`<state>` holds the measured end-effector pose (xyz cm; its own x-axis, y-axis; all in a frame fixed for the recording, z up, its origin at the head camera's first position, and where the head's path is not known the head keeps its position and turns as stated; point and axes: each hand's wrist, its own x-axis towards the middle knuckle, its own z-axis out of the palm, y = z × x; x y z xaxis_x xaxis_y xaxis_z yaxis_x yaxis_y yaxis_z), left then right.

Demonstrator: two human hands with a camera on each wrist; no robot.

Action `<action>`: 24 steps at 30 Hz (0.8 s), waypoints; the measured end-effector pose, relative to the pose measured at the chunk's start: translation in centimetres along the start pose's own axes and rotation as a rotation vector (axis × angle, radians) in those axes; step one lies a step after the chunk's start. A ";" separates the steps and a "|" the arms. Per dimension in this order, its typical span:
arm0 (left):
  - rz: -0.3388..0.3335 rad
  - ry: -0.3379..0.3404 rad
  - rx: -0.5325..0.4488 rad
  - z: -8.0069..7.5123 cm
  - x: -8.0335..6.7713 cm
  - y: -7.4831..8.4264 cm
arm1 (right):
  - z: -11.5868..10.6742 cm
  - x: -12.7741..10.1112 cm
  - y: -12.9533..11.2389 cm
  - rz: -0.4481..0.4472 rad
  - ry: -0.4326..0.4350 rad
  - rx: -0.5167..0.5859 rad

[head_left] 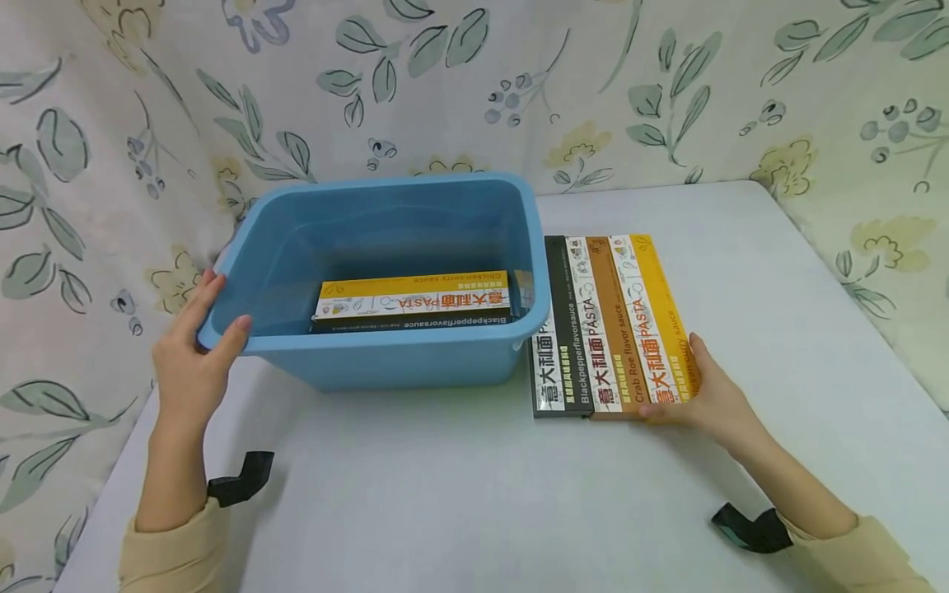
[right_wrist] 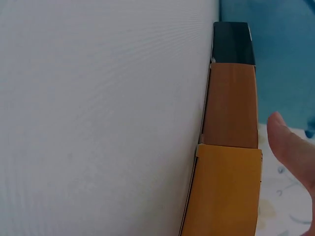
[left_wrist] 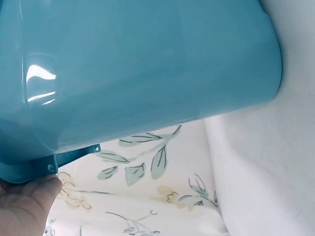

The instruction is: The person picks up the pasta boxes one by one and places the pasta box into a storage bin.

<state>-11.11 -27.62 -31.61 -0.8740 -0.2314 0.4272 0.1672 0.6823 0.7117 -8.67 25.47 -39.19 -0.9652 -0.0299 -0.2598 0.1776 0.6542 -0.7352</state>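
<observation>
Two cream sleeves (head_left: 174,548) come in nearest, with black pieces (head_left: 240,479) at the wrists, over a white table (head_left: 467,486). The right hand (head_left: 708,399) is at the near right corner of a yellow pasta box (head_left: 651,321); its grip is spread, index finger along the right side and thumb over the near end, and in the right wrist view the thumb stands clear of the cardboard. A brown box (head_left: 604,329) and a black box (head_left: 563,329) lie flat beside the yellow one, edge to edge, to its left. The left hand (head_left: 194,346) has its grip pinching the left end of the rim of a blue bin (head_left: 418,366). Inside the bin, pasta packaging (head_left: 415,305) shows yellow, white and black bands; I cannot tell how many boxes. Leaf-and-flower cloth (head_left: 563,91) hangs behind.
</observation>
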 end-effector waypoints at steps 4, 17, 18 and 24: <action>-0.003 0.004 0.002 0.0 -0.1 0.0 | 0.1 0.2 0.1 -0.014 0.007 -0.070; -0.002 -0.001 0.005 0.1 -0.1 0.0 | -2.6 0.6 2.2 0.014 -0.095 -0.162; -0.004 0.001 0.006 0.1 -0.1 -0.1 | -3.0 0.7 2.5 0.016 -0.097 -0.178; -0.001 0.004 0.005 0.1 0.0 -0.3 | -3.8 0.7 3.5 0.078 -0.077 -0.238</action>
<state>-11.16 -27.76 -31.90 -0.8723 -0.2352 0.4287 0.1640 0.6854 0.7095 -9.46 30.58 -39.59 -0.9313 -0.0238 -0.3635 0.1920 0.8159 -0.5454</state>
